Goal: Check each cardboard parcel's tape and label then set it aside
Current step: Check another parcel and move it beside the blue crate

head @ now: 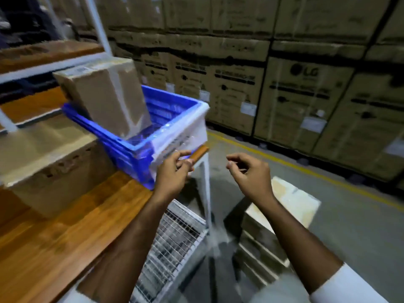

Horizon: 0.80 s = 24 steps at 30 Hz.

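Both hands were raised in front of the person and held nothing. The left hand (175,171) hung with fingers loosely curled, its fingertips just beside the near right corner of the blue crate (140,149), possibly brushing the clear plastic wrap there; motion blur prevented a firm finding on contact. The right hand (249,173) was well clear to the right of the crate, over the floor, fingers relaxed and bent around nothing.

The cardboard parcel (107,95) stood tilted inside the crate, up and to the left of the left hand, a label on its top face. A second carton (43,162) rested on the wooden bench (72,235), left of the crate. Stacked cartons (295,88) lined the wall beyond both hands.
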Each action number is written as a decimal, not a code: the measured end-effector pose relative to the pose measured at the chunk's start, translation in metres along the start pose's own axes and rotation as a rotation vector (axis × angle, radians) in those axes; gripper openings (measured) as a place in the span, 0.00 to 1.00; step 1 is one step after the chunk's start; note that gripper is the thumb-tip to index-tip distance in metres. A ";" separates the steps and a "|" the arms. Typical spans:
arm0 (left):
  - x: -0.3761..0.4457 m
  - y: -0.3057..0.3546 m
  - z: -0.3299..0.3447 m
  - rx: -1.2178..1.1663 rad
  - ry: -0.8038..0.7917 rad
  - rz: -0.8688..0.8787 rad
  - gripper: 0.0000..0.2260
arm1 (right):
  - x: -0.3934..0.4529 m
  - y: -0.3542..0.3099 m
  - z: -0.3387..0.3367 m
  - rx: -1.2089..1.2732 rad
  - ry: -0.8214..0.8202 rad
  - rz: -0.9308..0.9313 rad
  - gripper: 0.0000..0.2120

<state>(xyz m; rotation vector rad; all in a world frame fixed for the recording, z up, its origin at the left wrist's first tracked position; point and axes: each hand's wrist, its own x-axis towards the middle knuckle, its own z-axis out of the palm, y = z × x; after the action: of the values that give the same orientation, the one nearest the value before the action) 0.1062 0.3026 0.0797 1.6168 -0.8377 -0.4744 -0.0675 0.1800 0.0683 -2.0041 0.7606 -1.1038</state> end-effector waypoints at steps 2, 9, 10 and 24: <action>0.006 -0.022 0.043 0.041 -0.101 -0.032 0.09 | -0.014 0.040 -0.028 -0.044 0.031 0.125 0.07; 0.041 -0.114 0.199 0.336 -0.424 -0.213 0.11 | -0.064 0.200 -0.104 -0.172 -0.018 0.583 0.11; 0.046 -0.125 0.220 0.409 -0.467 -0.217 0.12 | -0.072 0.225 -0.112 -0.172 -0.033 0.665 0.12; 0.081 -0.253 0.367 0.747 -0.607 -0.567 0.24 | -0.113 0.408 -0.121 -0.152 -0.233 1.160 0.26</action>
<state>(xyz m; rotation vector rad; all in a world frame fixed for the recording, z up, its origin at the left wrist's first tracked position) -0.0342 0.0085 -0.2347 2.4775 -1.0681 -1.1961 -0.2874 -0.0034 -0.2666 -1.3358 1.5906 -0.1265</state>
